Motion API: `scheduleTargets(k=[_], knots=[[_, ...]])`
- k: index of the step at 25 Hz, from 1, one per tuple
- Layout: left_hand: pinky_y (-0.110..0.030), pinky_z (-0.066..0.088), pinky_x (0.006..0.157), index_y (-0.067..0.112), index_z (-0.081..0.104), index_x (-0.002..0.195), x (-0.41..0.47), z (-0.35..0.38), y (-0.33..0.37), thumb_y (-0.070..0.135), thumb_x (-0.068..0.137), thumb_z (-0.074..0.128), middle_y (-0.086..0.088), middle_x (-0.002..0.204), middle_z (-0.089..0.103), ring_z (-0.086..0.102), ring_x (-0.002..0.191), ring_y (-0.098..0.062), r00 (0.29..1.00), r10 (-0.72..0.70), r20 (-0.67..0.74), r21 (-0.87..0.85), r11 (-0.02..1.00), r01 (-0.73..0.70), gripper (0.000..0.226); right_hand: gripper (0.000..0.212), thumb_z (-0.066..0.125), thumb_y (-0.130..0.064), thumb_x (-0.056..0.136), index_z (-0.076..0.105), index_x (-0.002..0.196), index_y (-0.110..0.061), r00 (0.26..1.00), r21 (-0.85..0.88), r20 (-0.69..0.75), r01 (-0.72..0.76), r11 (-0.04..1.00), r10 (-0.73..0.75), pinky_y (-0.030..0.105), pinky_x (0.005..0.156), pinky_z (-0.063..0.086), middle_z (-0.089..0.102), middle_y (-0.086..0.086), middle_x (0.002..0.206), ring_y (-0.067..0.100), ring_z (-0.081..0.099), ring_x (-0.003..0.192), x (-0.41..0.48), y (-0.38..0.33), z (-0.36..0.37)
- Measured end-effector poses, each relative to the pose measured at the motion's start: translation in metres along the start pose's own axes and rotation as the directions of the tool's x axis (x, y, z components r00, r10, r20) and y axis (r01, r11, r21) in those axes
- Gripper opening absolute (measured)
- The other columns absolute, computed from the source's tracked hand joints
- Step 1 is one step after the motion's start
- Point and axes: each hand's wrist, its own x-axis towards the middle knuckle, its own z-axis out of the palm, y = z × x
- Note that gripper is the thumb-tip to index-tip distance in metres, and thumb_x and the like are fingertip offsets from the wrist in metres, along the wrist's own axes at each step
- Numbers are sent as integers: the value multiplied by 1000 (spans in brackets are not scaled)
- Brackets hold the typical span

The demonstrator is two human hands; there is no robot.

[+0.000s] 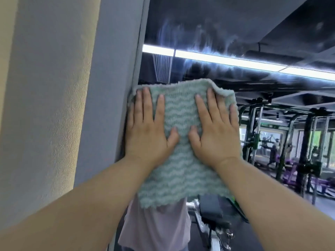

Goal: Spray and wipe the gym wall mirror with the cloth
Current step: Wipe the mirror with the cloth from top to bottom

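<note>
A pale green cloth (179, 174) with a wavy pattern lies spread flat against the gym wall mirror (226, 29), close to the mirror's left edge. My left hand (146, 131) presses on the cloth's left side with straight, spread fingers. My right hand (215, 133) presses flat on its right side in the same way. Wet streaks mark the glass above the cloth. The cloth's upper right corner folds over slightly. No spray bottle is in view.
A grey mirror frame (139, 57) and a textured beige wall (45, 105) stand to the left. The mirror reflects ceiling light strips, black weight racks (308, 142), a bench, and the torso of a person in a light pink shirt (157, 230).
</note>
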Motion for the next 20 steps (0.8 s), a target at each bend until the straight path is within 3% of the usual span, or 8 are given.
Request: scheduleTargets(k=[5, 9, 15, 20], knots=[[-37, -10, 118, 12, 0, 155, 131, -14, 17, 55, 89, 22, -13, 162, -8, -9, 149, -24, 995, 102, -18, 19, 995, -102, 82, 66, 21, -45, 94, 3, 155, -29, 996, 6, -67, -60, 998, 60, 41, 120, -7, -5, -2, 163, 13, -8, 149, 107, 46, -28], [-38, -7, 120, 17, -2, 155, 174, -16, 25, 53, 94, 24, -8, 162, -9, -8, 149, -20, 994, 108, -24, 54, 993, -107, 75, 57, 19, -39, 101, 3, 155, -29, 996, -10, -80, -39, 999, 38, 40, 120, -6, -4, -4, 163, 11, -7, 149, 145, 65, -34], [-38, -8, 119, 22, 1, 155, 138, -10, 30, 53, 91, 21, -6, 163, -6, -6, 149, -19, 994, 103, -42, 12, 995, -103, 74, 57, 16, -40, 101, 2, 155, -28, 991, 51, -85, -97, 994, 101, 41, 120, -7, -4, -6, 163, 10, -8, 148, 104, 53, -28], [-42, 3, 120, 16, 19, 154, 57, 2, 36, 52, 88, 28, -12, 161, 11, 10, 149, -25, 982, 185, -29, 6, 983, -185, 75, 59, 18, -43, 99, 13, 155, -26, 994, 65, -49, -97, 993, 101, 43, 121, -1, 7, -3, 162, 14, 0, 149, 7, 40, -10]])
